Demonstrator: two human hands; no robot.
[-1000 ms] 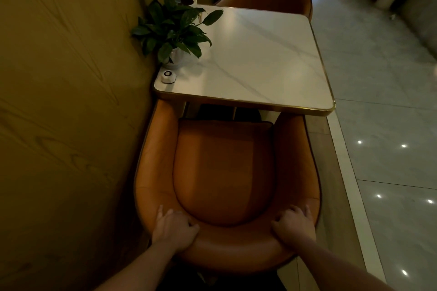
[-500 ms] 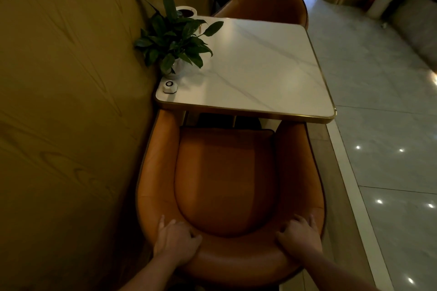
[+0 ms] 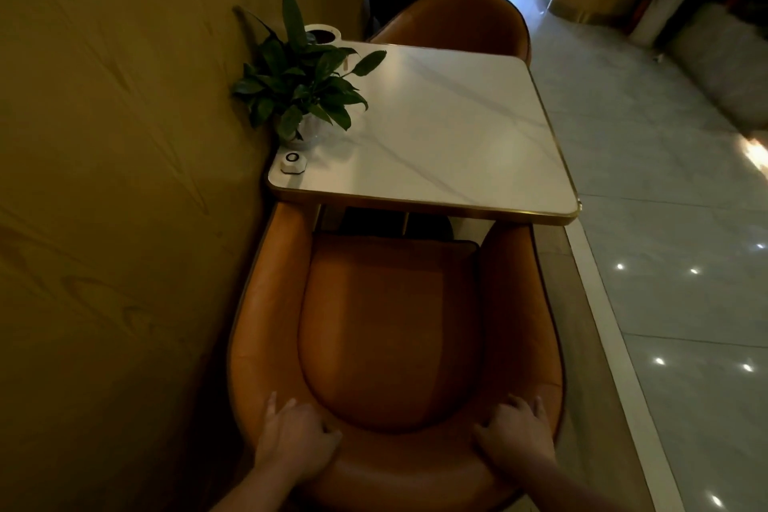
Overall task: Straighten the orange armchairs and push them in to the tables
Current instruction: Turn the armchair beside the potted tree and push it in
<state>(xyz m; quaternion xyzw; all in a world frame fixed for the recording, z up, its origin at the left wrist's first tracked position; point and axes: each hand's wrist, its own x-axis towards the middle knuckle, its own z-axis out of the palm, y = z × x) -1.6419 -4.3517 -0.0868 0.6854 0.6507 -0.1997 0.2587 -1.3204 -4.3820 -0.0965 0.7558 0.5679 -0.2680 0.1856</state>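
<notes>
Down at the frame's bottom, the left hand [image 3: 297, 439] and right hand [image 3: 515, 439] each grasp the curved back rim of the orange armchair [image 3: 390, 324], fingers seemingly curled over it. Its arm tips sit under the near edge of the white table [image 3: 449, 129], mid-frame.

Orange armchair [image 3: 390, 328], white grey-veined table [image 3: 449, 129] edged gold, green plant [image 3: 299, 83], wood-grain wall [image 3: 124, 179].

We see a dim, warm-toned scene. The wall [image 3: 124, 179] lies in deep shadow, while the white desk [image 3: 457, 129] top catches soft light. Small bright spots glare on the glossy floor [image 3: 685, 262]. Straight lines bend near the edges.
</notes>
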